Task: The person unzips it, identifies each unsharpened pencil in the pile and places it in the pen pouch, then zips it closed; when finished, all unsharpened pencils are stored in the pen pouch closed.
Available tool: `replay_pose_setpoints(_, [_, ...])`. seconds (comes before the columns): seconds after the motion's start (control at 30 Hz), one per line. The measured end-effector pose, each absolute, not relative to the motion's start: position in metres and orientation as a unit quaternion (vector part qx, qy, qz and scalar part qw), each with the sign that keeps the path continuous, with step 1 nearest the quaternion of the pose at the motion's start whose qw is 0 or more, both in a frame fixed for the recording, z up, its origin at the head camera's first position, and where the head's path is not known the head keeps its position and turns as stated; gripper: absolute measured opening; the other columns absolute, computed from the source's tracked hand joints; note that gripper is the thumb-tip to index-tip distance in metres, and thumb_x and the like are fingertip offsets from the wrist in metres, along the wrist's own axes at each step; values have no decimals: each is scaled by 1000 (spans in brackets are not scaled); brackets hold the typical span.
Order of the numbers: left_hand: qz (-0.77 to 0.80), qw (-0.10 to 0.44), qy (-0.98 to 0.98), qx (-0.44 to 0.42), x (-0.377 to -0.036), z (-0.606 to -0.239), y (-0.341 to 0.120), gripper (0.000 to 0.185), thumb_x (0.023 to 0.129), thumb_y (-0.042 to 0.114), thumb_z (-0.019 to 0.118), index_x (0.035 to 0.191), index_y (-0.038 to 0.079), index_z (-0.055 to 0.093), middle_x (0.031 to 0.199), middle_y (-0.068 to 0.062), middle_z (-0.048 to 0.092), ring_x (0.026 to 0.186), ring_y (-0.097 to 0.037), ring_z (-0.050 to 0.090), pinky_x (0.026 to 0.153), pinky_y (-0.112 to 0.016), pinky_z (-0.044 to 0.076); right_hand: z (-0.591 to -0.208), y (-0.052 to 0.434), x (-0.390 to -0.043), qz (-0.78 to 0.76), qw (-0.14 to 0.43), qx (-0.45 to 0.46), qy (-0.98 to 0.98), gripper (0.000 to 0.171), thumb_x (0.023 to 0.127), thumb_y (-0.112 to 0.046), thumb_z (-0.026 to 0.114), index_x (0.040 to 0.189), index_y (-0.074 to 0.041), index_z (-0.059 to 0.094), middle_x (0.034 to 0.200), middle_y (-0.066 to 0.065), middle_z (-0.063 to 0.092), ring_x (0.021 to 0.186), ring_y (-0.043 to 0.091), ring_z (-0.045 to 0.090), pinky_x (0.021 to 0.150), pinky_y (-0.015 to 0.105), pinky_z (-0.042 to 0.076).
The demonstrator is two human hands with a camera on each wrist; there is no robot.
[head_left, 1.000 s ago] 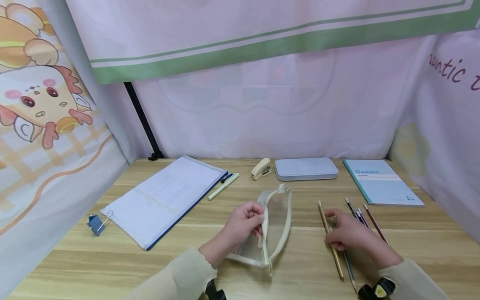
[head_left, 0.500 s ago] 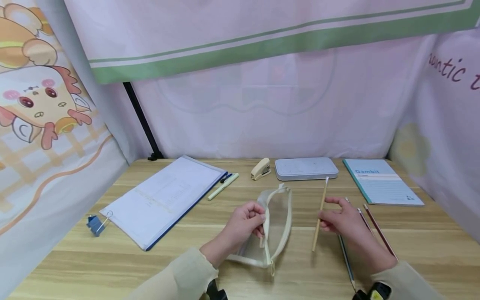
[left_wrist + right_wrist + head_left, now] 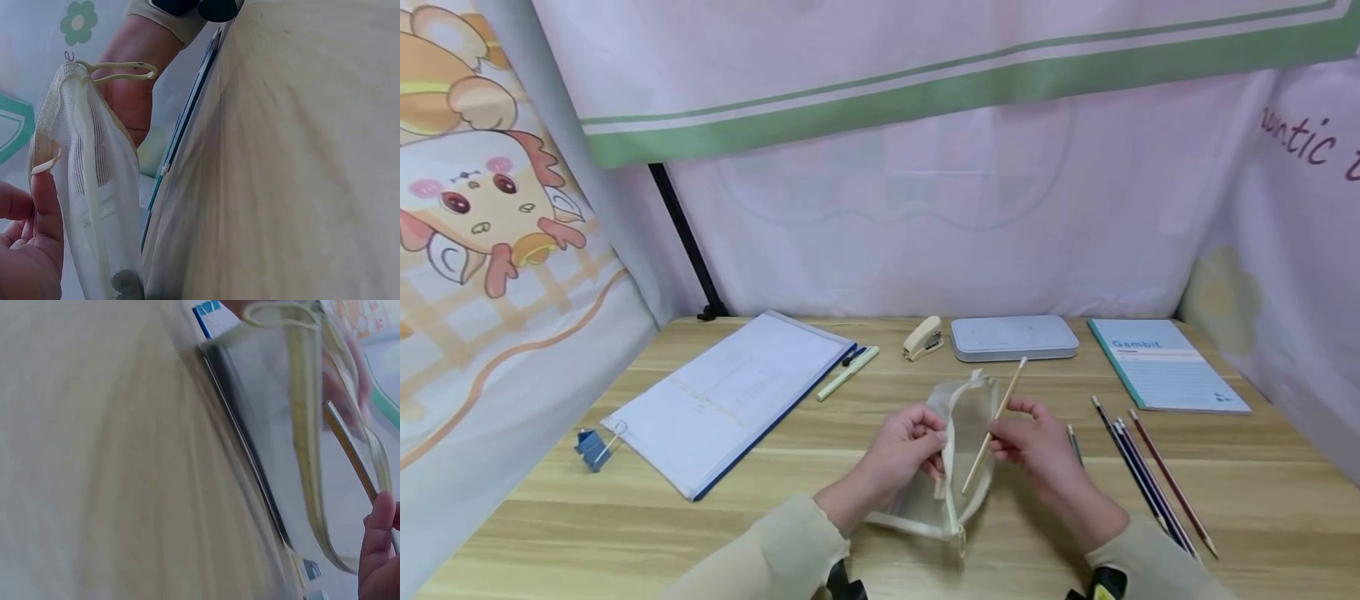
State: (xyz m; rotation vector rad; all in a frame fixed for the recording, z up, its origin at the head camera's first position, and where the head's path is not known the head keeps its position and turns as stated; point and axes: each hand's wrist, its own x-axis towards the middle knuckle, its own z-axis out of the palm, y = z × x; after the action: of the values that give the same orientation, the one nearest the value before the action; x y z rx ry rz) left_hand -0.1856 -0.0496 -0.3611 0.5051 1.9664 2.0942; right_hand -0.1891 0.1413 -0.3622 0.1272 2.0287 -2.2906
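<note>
Both arms come in from the bottom of the head view, each in a pale yellow sleeve. The left hand (image 3: 904, 446) has its fingers curled and its thumb pinched against them. The right hand (image 3: 1037, 446) is just beside it, close but not touching. Its fingers are bent and pinch near its thumb. Both wrists are low and bent a little inward. A dark band sits on each wrist, at the end of the sleeve.
</note>
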Motion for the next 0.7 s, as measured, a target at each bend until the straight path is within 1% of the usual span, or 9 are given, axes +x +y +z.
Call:
replay_pose_setpoints(0.2, [716,108,671,161,-186,-360,-45,12,87,-5,51,96,-12,49,66,-2,53,54,-8,54,49,-18,47,-366,128,-184,-723,64,43,686,46,84,1,59,121,2,32,64,1,62,53,8,58,51,19,50])
replay_pose_setpoints(0.43, [720,98,670,154,-189,-360,-44,8,87,-6,50,94,-10,49,67,-3,54,54,-9,55,49,-19,49,-369,120,-177,-698,98,21,709,45,81,0,61,117,4,34,61,3,60,52,10,56,48,21,49])
replay_pose_setpoints(0.57, [719,99,670,154,-190,-360,-44,7,87,-6,50,93,-10,50,66,-3,54,54,-9,55,49,-19,48,-369,118,-175,-693,110,8,712,45,81,-2,62,115,5,34,62,3,60,53,10,57,50,20,49])
replay_pose_setpoints(0.7, [716,102,674,152,-190,-361,-43,8,87,-6,51,94,-10,50,66,-2,54,54,-9,54,49,-18,48,-371,119,-175,-692,127,-17,711,41,82,-3,61,113,8,37,65,2,63,56,9,59,53,20,51])
